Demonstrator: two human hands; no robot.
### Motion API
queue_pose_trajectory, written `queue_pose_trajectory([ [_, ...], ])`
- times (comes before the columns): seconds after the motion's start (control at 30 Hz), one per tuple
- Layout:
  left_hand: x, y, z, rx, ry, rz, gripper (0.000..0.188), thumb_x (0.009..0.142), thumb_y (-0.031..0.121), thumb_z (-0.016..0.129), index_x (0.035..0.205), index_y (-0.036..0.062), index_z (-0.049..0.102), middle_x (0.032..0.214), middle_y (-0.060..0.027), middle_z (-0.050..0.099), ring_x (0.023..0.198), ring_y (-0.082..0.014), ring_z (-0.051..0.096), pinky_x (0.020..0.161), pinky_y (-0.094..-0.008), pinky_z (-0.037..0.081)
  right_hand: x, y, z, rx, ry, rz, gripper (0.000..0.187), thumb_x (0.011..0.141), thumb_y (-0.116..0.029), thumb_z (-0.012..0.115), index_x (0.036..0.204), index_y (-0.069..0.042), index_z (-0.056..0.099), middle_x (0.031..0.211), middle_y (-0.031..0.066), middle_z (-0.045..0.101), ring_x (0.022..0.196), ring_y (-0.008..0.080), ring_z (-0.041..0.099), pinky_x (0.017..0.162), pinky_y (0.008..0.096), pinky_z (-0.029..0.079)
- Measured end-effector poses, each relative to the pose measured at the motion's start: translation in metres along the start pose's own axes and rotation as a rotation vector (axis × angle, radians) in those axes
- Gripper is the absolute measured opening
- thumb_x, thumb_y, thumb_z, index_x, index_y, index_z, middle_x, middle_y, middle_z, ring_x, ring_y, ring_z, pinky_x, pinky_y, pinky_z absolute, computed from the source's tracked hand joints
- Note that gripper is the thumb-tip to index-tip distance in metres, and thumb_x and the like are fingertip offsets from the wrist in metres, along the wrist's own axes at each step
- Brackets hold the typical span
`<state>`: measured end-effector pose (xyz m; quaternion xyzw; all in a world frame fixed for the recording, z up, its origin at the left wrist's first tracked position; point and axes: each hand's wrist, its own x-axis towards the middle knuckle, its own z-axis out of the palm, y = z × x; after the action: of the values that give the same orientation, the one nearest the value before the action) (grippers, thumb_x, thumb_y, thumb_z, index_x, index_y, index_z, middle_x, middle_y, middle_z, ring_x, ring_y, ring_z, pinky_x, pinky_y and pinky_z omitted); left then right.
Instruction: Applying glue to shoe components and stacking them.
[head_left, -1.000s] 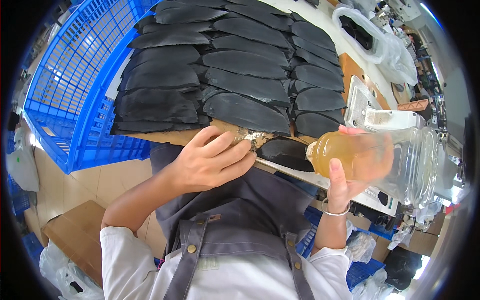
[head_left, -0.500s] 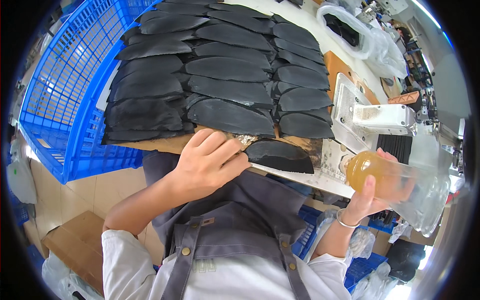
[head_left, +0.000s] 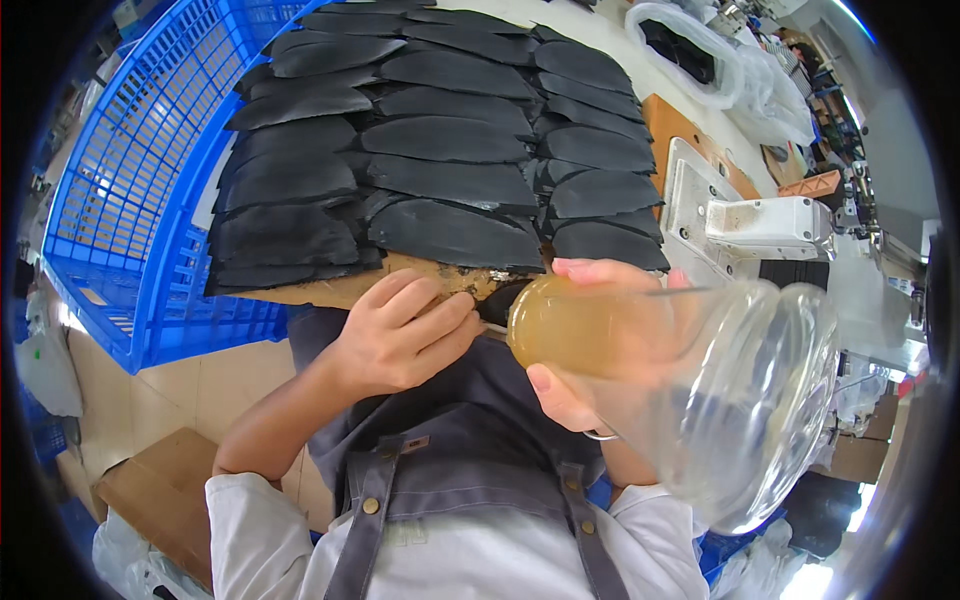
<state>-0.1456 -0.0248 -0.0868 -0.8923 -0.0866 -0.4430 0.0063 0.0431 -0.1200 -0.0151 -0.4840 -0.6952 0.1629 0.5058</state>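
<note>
My right hand [head_left: 590,350] is wrapped round a clear bottle [head_left: 730,400] with amber liquid at its far end. The bottle lies tilted, its wide clear end toward me. Beyond it a dark curved piece [head_left: 499,303] shows only in part at the table's near edge; the bottle hides most of it. Beside that piece my left hand [head_left: 400,335] is closed, fingers curled and fingertips pressed together at the edge. What they pinch, if anything, I cannot make out. Overlapping black curved pieces [head_left: 450,185] lie in three columns on a brown board [head_left: 310,290] just behind both hands.
A blue plastic basket [head_left: 130,200] stands at the left against the table. On the right are a white sewing-machine-like arm [head_left: 765,222] and a clear plastic bag [head_left: 765,100]. A cardboard box [head_left: 165,490] sits on the floor at the lower left.
My right hand has brought the bottle left, over the dark piece at the table edge, now covering most of it. My left hand has shifted slightly left and stays closed.
</note>
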Motion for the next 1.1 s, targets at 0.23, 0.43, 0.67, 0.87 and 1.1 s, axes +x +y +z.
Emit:
queue_pose_trajectory([
  [0.23,0.001,0.002,0.001,0.019,0.01,0.001,0.021,0.058,0.011,0.07,0.077,0.0076,0.062,0.088,-0.0038,0.058,0.072,-0.0174,0.051,0.063,-0.03,0.046,-0.03,-0.017,-0.045,-0.254,-0.028,0.049,0.088,0.065,-0.016,0.079,0.132,-0.006,0.023,0.116,0.0215,0.052,0.106,0.028,0.056,0.089,0.0357,0.047],
  [0.43,0.017,0.007,-0.002,0.0,-0.066,-0.08,0.022,0.06,0.015,0.074,0.072,0.0093,0.058,0.079,-0.0016,0.053,0.067,-0.0174,0.048,0.058,-0.0296,0.042,-0.065,-0.002,-0.075,-0.441,0.517,0.076,0.091,0.07,-0.035,0.077,0.13,-0.005,0.016,0.114,0.0218,0.053,0.098,0.0256,0.058,0.086,0.0318,0.048],
  [0.67,0.022,0.018,0.0,0.054,-0.063,-0.208,0.025,0.057,0.019,0.076,0.071,0.0094,0.058,0.078,-0.0018,0.051,0.068,-0.0186,0.049,0.06,-0.0309,0.042,-0.052,-0.004,-0.065,-0.202,0.649,0.047,0.112,0.07,-0.038,0.077,0.142,-0.008,-0.004,0.11,0.0231,0.047,0.095,0.031,0.057,0.081,0.0369,0.05],
  [0.87,0.035,0.026,-0.001,0.071,-0.149,-0.242,0.032,0.055,0.029,0.077,0.065,0.0096,0.053,0.073,-0.0025,0.045,0.067,-0.0188,0.046,0.062,-0.0308,0.04,-0.052,-0.001,-0.06,-0.147,0.68,0.026,0.111,0.069,-0.038,0.077,0.143,-0.01,-0.002,0.11,0.0231,0.047,0.095,0.0319,0.057,0.082,0.039,0.05],
  [1.1,0.037,0.032,0.007,0.237,-0.176,-0.282,0.035,0.057,0.032,0.076,0.06,0.0108,0.048,0.071,-0.0022,0.042,0.064,-0.0182,0.043,0.062,-0.0307,0.039,-0.054,0.004,-0.064,-0.096,0.687,0.021,0.109,0.07,-0.035,0.076,0.144,-0.012,0.0,0.11,0.0224,0.048,0.096,0.0326,0.057,0.081,0.0406,0.051],
])
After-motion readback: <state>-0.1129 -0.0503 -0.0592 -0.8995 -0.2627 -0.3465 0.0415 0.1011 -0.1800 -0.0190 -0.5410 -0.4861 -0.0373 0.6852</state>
